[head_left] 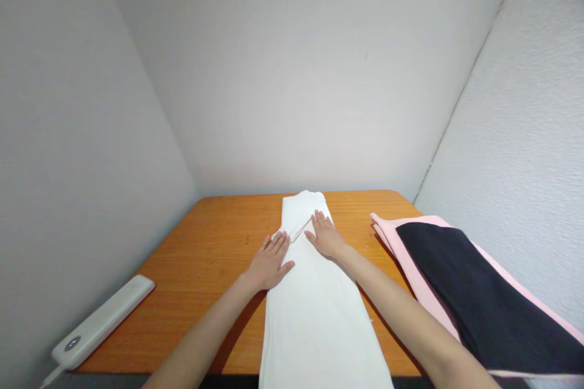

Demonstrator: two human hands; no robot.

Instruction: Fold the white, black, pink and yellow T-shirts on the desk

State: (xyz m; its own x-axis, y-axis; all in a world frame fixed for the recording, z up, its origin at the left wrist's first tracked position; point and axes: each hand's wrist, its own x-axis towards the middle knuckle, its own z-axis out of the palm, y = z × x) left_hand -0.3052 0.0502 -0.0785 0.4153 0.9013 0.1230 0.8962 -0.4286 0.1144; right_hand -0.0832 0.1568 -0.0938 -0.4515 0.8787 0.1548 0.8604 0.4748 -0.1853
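Observation:
A long white garment (314, 310) lies folded lengthwise down the middle of an orange wooden table (205, 249), its near end hanging over the front edge. My left hand (270, 261) rests flat on the garment's left edge, fingers stretched out together. My right hand (325, 234) lies flat on the cloth a little farther away, fingers spread. Both palms press down on the fabric and hold nothing.
A folded black cloth (479, 298) lies on a pink one (410, 261) at the table's right side, against the right wall. A white power bank (103, 322) with a cable sits at the near left corner. Grey walls close the table in on three sides.

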